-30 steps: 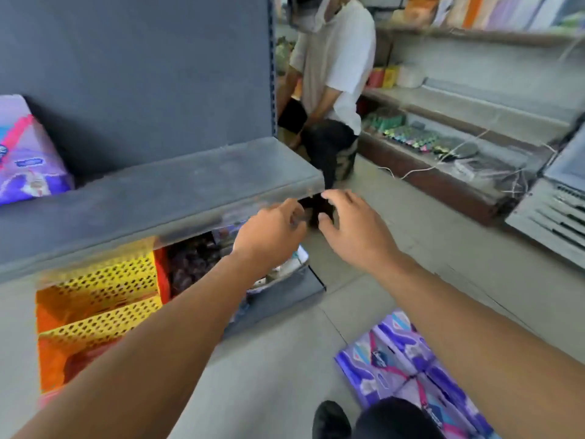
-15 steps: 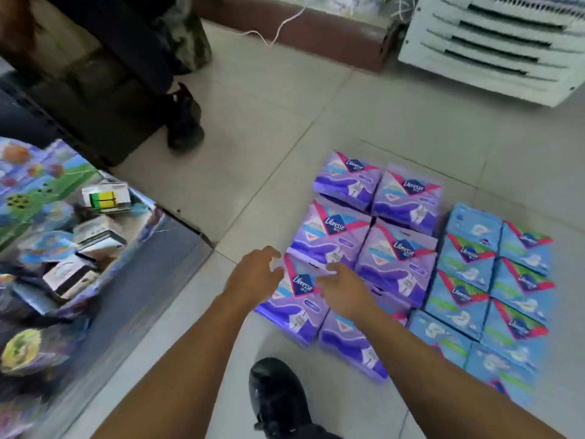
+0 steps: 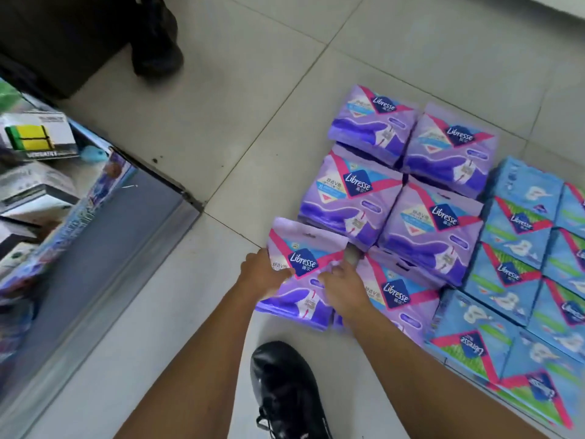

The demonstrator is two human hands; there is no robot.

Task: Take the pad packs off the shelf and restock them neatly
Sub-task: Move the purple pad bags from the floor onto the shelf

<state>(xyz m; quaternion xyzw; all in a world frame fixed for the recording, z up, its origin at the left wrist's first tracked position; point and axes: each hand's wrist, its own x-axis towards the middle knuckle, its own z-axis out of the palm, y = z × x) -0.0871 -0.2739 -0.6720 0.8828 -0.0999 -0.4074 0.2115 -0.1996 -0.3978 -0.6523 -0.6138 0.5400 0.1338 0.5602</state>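
Note:
Several purple Libresse pad packs (image 3: 357, 198) lie in stacks on the tiled floor, with several blue packs (image 3: 519, 236) beside them on the right. The nearest purple pack (image 3: 304, 248) is tilted up at its far end. My left hand (image 3: 262, 274) grips its left edge. My right hand (image 3: 342, 283) grips its right side, fingers curled over the pack's face. Another purple pack (image 3: 395, 289) lies just right of my right hand.
A grey bottom shelf (image 3: 104, 258) with small boxes and toys runs along the left. My black shoe (image 3: 285, 391) stands on the floor below the packs. Another person's black shoe (image 3: 156, 49) is at the top left.
My view dropped from the grey shelf to the floor. Both hands came down onto the nearest purple pack and took hold of it; its far end now lifts off the pile.

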